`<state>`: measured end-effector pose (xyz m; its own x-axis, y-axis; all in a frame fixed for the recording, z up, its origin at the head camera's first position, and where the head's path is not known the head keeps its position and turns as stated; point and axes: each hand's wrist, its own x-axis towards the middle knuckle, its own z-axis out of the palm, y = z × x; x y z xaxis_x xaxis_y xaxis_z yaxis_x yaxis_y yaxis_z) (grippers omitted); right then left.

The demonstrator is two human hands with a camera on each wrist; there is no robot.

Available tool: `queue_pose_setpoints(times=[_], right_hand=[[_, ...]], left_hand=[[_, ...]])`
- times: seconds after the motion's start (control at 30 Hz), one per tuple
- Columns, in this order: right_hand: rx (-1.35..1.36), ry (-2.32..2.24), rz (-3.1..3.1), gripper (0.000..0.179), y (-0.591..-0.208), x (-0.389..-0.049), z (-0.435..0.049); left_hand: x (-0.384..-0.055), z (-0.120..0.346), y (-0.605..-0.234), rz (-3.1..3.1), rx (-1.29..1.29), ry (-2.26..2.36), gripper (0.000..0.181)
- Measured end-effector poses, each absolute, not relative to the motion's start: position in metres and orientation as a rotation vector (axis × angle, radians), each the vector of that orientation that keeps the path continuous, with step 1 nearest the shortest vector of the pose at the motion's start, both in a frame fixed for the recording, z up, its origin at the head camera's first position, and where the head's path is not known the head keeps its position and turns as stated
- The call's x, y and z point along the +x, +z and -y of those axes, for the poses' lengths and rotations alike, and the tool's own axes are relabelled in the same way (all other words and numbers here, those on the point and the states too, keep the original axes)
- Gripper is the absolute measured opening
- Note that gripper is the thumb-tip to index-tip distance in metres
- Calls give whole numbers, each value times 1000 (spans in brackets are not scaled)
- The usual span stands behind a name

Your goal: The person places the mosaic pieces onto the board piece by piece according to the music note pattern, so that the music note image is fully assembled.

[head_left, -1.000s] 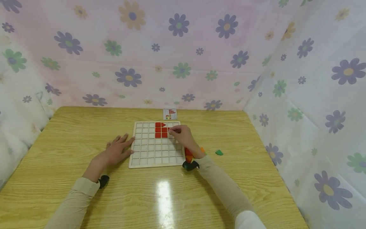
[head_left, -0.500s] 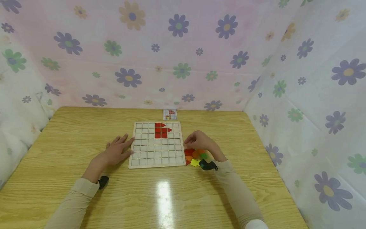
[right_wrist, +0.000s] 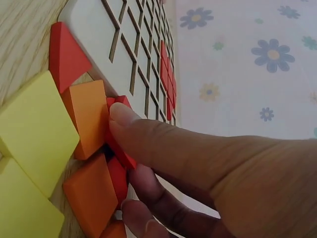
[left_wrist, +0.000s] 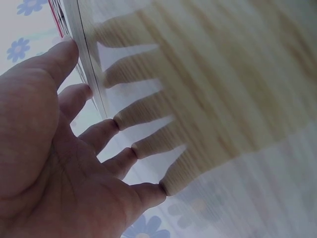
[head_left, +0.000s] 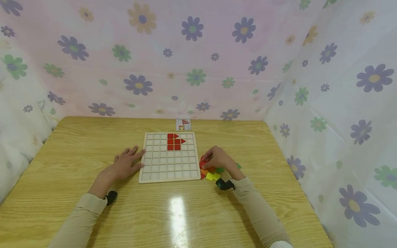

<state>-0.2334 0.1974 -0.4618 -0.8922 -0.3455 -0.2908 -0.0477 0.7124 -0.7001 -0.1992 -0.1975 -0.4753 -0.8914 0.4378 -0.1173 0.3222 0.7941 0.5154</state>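
A pale gridded board lies on the wooden table. Red squares and two red triangles fill some of its upper cells. My left hand rests with fingers spread on the table, thumb and index finger at the board's left edge. At the board's right edge my right hand pinches a red block between thumb and fingers. Close around it in the right wrist view are orange blocks, yellow blocks and a red triangle. The pinched block's full shape is hidden.
A small printed card with a coloured pattern lies beyond the board's far edge. Green pieces lie right of the pile, partly behind the right wrist. Flowered cloth hangs along the back and sides of the table.
My right hand has left the red triangle in its cell and moved right and down to the loose pieces, where it now pinches a red block. The left hand stays put.
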Motion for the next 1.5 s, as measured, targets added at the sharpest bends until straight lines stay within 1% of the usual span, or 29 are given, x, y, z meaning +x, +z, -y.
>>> queue_pose_setpoints(times=[0.23, 0.5, 0.7, 0.87, 1.07, 1.23, 1.5], right_hand=[[-299, -985, -2547, 15, -463, -228, -195], [-314, -1021, -2568, 4, -455, -221, -187], [-345, -1103, -2577, 7, -460, -220, -175], [-312, -1194, -2594, 11, -472, -221, -164], [-319, -1363, -2630, 9, -484, -232, -155], [-352, -1409, -2677, 9, -492, -247, -149], [-315, -1467, -2708, 10, -490, -262, -136]], left_hand=[[-199, 198, -477, -2757, 598, 720, 64], [-199, 198, -475, -2742, 590, 730, 64], [-198, 199, -473, -2746, 589, 726, 64], [-198, 199, -474, -2750, 589, 727, 64], [-200, 201, -476, -2763, 596, 715, 65], [-200, 201, -476, -2756, 598, 722, 66], [-199, 199, -476, -2745, 591, 732, 65]])
